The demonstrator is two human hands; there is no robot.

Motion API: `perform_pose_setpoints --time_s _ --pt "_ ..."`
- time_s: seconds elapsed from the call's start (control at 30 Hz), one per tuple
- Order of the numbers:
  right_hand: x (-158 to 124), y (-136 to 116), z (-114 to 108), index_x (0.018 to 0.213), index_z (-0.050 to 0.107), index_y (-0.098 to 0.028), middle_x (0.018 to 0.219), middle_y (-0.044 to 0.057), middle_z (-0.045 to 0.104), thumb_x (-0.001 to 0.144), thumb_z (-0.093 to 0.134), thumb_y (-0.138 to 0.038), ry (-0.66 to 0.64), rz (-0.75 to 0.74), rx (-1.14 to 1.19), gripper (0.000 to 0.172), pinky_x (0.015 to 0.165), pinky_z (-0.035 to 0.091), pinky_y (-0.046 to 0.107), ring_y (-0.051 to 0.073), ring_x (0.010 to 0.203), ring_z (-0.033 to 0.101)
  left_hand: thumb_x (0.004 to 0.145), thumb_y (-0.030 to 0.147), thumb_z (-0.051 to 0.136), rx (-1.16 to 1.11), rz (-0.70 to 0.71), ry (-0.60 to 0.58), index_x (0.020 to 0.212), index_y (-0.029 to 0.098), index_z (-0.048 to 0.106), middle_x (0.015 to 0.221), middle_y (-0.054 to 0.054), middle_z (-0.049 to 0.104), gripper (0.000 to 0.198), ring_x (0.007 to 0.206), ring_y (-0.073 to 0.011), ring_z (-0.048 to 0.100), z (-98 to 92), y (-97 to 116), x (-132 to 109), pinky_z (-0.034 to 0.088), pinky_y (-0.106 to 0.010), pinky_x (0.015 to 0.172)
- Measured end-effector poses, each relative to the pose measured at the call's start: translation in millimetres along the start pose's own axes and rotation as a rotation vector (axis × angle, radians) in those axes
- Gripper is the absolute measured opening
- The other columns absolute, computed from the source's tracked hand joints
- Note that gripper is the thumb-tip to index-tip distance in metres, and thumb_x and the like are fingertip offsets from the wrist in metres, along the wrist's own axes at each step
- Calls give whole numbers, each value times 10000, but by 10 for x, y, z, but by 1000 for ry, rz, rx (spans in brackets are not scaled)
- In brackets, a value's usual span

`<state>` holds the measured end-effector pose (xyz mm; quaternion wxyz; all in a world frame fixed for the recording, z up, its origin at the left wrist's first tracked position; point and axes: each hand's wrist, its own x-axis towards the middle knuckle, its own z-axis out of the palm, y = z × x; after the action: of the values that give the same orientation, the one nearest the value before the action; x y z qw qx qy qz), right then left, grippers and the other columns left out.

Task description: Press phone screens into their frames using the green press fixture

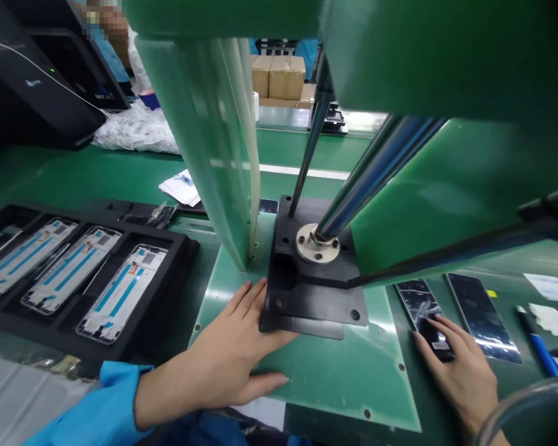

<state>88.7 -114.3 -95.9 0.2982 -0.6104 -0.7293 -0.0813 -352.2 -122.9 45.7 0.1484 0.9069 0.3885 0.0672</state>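
Observation:
My left hand (pixel 227 350) lies with its fingers stretched out on the green base plate (pixel 353 378) of a press. Its fingertips are at the left edge of the black press block (pixel 318 297), which hides part of them. A metal rod (pixel 363 179) with a round flange joins the block from above. On the right, my right hand (pixel 467 375) has its thumb and fingers around the lower end of a dark smartphone (pixel 418 300) lying on the bench. Beside it lies a second dark phone (pixel 481 313), apart from the hand.
At left, a black foam tray (pixel 177 272) holds several phone frames (pixel 123 294) with blue strips. Green press walls (pixel 190 136) rise around the block. A blue pen (pixel 542 350) and paper pieces lie far right. Cardboard boxes (pixel 286 77) and a plastic bag (pixel 137 130) stand behind.

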Motion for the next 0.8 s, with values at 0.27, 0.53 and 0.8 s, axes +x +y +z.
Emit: perform_pose_setpoints --time_s 0.27,0.53,0.8 --pt "-18 -12 9 1134 642 -142 1205 144 612 1001 508 -628 11 18 31 521 927 518 509 360 1070 604 861 480 694 42 10 29 1539 334 324 1570 -163 320 785 1415 -484 318 58 -23 -23 302 -749 1098" --pt "-16 -27 -33 1144 642 -165 1234 141 603 982 552 -550 -38 52 44 427 1004 490 455 341 1118 588 868 474 686 12 5 30 1464 308 456 1506 -159 406 660 1389 -459 365 32 -13 -15 289 -729 1117" --pt "-44 -21 -31 1159 635 -175 1240 135 599 978 567 -532 -27 66 66 405 1028 467 429 328 1131 582 875 463 675 4 11 51 1415 279 510 1469 -184 432 594 1373 -475 373 36 -9 -22 314 -746 1081"
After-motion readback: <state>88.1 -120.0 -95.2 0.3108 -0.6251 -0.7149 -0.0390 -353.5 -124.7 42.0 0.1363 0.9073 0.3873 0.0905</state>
